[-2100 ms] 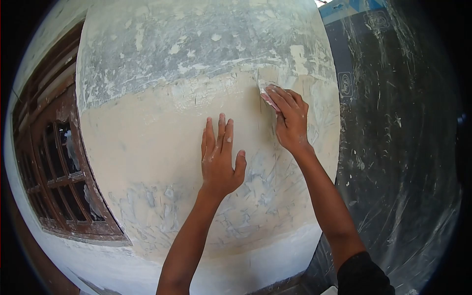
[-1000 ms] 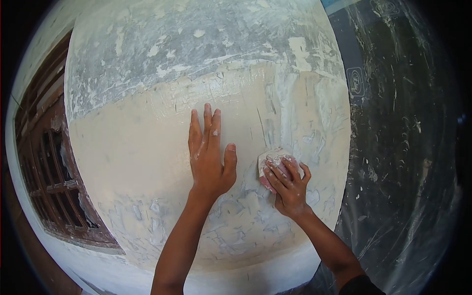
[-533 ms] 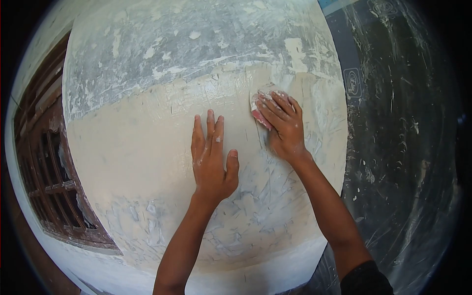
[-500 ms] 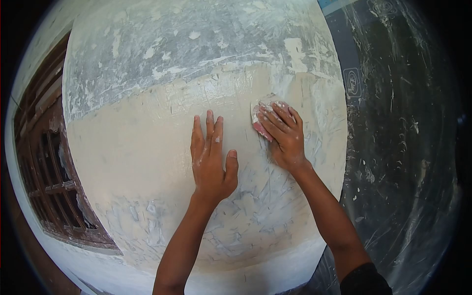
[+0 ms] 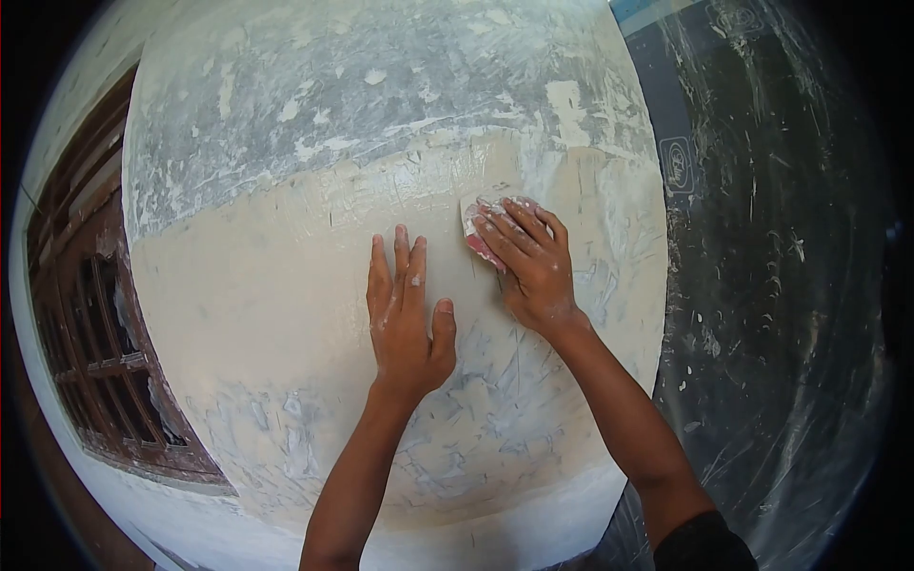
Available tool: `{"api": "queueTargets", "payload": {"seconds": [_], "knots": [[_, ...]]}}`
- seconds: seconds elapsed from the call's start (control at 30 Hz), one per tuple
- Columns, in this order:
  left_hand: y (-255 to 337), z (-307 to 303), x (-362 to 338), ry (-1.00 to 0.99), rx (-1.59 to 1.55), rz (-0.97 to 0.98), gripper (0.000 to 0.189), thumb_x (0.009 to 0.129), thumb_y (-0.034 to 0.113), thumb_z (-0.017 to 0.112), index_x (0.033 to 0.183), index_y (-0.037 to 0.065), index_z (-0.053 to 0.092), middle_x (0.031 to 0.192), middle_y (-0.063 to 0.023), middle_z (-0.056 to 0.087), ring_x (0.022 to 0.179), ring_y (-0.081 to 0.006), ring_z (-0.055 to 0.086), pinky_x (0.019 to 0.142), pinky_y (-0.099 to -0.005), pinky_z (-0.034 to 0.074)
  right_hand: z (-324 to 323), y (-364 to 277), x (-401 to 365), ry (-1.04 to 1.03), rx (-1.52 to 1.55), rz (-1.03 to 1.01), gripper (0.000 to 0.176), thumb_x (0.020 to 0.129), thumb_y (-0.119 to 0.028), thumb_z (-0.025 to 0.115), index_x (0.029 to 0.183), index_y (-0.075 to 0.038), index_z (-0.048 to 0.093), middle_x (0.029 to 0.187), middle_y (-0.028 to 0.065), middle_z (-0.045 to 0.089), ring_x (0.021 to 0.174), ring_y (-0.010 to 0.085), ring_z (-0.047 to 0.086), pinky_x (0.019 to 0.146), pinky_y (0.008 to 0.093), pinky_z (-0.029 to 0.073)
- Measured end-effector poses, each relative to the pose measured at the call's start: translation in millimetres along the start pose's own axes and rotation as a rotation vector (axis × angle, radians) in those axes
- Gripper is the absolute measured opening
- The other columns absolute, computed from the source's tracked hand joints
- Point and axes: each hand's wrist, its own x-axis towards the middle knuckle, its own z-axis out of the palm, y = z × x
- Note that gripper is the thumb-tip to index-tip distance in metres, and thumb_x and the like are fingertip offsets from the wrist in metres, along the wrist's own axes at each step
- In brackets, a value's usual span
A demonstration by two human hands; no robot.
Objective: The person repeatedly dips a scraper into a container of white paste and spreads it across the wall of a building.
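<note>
My right hand (image 5: 536,271) presses a flat pinkish-red pad (image 5: 483,249), smeared with white, against the wall. Fingers cover much of the pad, so its exact kind cannot be made out. To its left, my left hand (image 5: 407,319) rests with its palm side to the wall, fingers stretched out and thumb apart, holding nothing. White residue dots the fingers of both hands. Around them the wall (image 5: 257,285) has a smooth beige coat, glossy above the left hand, with grey-white streaks lower down.
Higher up, the wall surface is patchy grey and white. At left is a brown wooden window frame (image 5: 114,366) with bars. A dark sheet (image 5: 762,305), splashed with white marks, covers the right side beyond the wall's edge.
My right hand has slid a little to the left along the wall with the pad. My left hand has shifted slightly downward in view.
</note>
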Motion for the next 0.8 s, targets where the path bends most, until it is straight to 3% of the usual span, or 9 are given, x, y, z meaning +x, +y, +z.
{"api": "queueTargets", "payload": {"seconds": [0.1,0.27,0.43,0.5,0.6,0.73,0.8], "knots": [[-3.2,1.3,-5.3,-0.016,0.048,-0.015,0.059,0.106,0.031,0.038,0.153,-0.005,0.039,0.161,-0.0273,0.036,0.154,-0.0467,0.022,0.121,-0.0557,0.022,2.8,-12.4,-65.7,-0.135,-0.014,0.023,0.058,0.075,0.004,0.066,0.131,-0.011,0.069,0.137,0.0071,0.067,0.136,0.0267,0.054,0.118,0.0521,0.03],[-4.0,-0.1,-6.6,-0.024,0.045,0.014,0.059,0.105,0.03,0.039,0.153,-0.006,0.039,0.161,-0.0278,0.036,0.154,-0.0475,0.022,0.121,-0.0565,0.022,-31.3,-54.8,-146.6,-0.205,0.015,0.048,0.047,0.079,0.0,0.068,0.124,-0.012,0.073,0.131,0.006,0.071,0.132,0.0266,0.059,0.116,0.0503,0.031],[-3.7,4.4,-5.2,-0.019,0.053,0.003,0.059,0.106,0.03,0.037,0.153,-0.006,0.039,0.161,-0.0281,0.036,0.154,-0.0475,0.022,0.121,-0.0562,0.022,-21.4,-36.5,-34.5,0.073,0.047,0.048,0.046,0.083,0.005,0.061,0.127,-0.007,0.071,0.128,0.0099,0.071,0.129,0.0317,0.06,0.112,0.0488,0.033],[-2.3,5.1,-4.9,-0.008,0.06,-0.006,0.059,0.108,0.031,0.033,0.152,-0.007,0.04,0.16,-0.0281,0.037,0.153,-0.0476,0.022,0.121,-0.0555,0.022,-7.3,-22.2,5.7,0.076,0.045,0.026,0.058,0.079,0.009,0.06,0.134,-0.007,0.066,0.136,0.0112,0.066,0.133,0.0313,0.056,0.113,0.0498,0.032],[-6.1,1.9,-7.9,0.018,0.048,-0.02,0.059,0.109,0.032,0.028,0.152,-0.007,0.041,0.159,-0.028,0.038,0.153,-0.0476,0.022,0.122,-0.0546,0.021,12.4,-16.4,-0.7,-0.037,0.025,0.056,0.06,0.076,0.008,0.062,0.134,-0.007,0.066,0.137,0.011,0.066,0.133,0.0312,0.055,0.114,0.051,0.031],[-12.0,-4.4,-9.9,0.04,0.049,-0.043,0.06,0.109,0.034,0.026,0.151,-0.007,0.042,0.159,-0.0277,0.039,0.154,-0.0475,0.022,0.122,-0.0551,0.021,2.7,-47.7,-104.4,-0.147,0.035,0.082,0.06,0.073,0.006,0.064,0.13,-0.012,0.069,0.139,0.0055,0.066,0.138,0.0267,0.053,0.119,0.0534,0.028],[-12.7,-7.1,-9.8,0.015,0.052,-0.032,0.061,0.108,0.033,0.031,0.15,-0.01,0.04,0.159,-0.0307,0.036,0.15,-0.0547,0.022,0.119,-0.0621,0.02,-15.7,-68.3,-165.6,-0.209,0.039,0.105,0.057,0.075,0.005,0.065,0.129,-0.013,0.071,0.138,0.0039,0.066,0.138,0.0252,0.054,0.118,0.054,0.029]]}}
